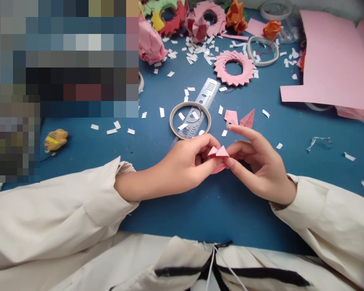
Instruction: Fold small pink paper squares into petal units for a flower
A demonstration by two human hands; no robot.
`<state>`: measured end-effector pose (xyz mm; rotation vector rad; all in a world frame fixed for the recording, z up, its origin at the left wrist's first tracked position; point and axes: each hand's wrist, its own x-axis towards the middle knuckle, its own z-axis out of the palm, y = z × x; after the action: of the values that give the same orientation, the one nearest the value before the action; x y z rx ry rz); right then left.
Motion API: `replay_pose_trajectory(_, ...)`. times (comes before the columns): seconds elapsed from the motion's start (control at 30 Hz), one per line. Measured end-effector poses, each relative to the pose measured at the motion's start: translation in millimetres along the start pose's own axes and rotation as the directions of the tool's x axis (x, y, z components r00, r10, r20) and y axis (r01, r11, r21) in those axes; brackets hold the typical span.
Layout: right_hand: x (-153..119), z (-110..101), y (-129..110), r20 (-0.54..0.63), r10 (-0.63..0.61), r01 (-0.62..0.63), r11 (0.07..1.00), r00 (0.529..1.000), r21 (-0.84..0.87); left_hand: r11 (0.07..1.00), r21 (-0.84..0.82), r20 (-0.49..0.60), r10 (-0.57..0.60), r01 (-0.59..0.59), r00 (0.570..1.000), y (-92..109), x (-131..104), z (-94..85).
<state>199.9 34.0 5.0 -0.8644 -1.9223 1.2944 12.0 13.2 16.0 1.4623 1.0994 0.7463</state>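
Note:
Between my two hands is a small folded pink paper piece [221, 152] with pointed tips showing above the fingers. My left hand [191, 163] pinches it between thumb and fingers. The thumb and index finger of my right hand [257, 165] close on its right side, while another finger sticks up. Part of the pink paper below is hidden by the fingers. Just beyond my right hand lie two more folded pink pieces, a flat-looking one [231, 116] and a pointed one [248, 119]. A tape roll [171, 121] rests over a clear ruler [208, 91] beyond my left hand.
A pink paper ring [221, 72] lies farther back, near a whitish tape roll [263, 64]. Folded paper shapes, including an orange flower [236, 18], line the back. White paper scraps [161, 112] are scattered about. Pink sheets [336, 60] lie right; a yellow toy [56, 140] sits left.

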Motion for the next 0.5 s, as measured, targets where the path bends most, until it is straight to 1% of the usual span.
replay_pose_trajectory(0.07, -0.7, 1.4, 0.8, -0.037, -0.069, 0.065, 0.993, 0.997, -0.095, 0.991, -0.102, 0.032, -0.078, 0.081, 0.996, 0.4, 0.1, 3.0)
replay_pose_trajectory(0.1, -1.0, 1.9, 1.1, -0.044, -0.1, 0.093, 0.986, 0.994, -0.136, 0.988, -0.115, 0.035, -0.098, 0.101, 0.995, 0.6, 0.1, 4.1)
replay_pose_trajectory(0.17, -1.4, 2.4, 1.2, -0.035, -0.134, 0.126, 0.977, 0.99, -0.173, 0.991, -0.077, 0.013, -0.111, 0.112, 0.994, 0.6, -0.4, 5.6)
replay_pose_trajectory(0.3, -2.4, 2.5, 1.0, -0.039, -0.129, 0.121, 0.978, 0.991, -0.173, 0.993, 0.009, -0.016, -0.121, 0.121, 0.993, 1.0, -1.5, 5.5)
replay_pose_trajectory(0.37, -3.2, 2.4, 1.6, -0.031, -0.145, 0.136, 0.971, 0.989, -0.196, 0.99, 0.005, -0.015, -0.144, 0.144, 0.989, 2.0, -1.4, 4.7)
replay_pose_trajectory(0.5, -4.4, 2.1, 3.7, -0.039, -0.229, 0.206, 0.93, 0.973, -0.305, 0.986, -0.009, -0.008, -0.169, 0.169, 0.986, 3.4, -0.7, 3.8)
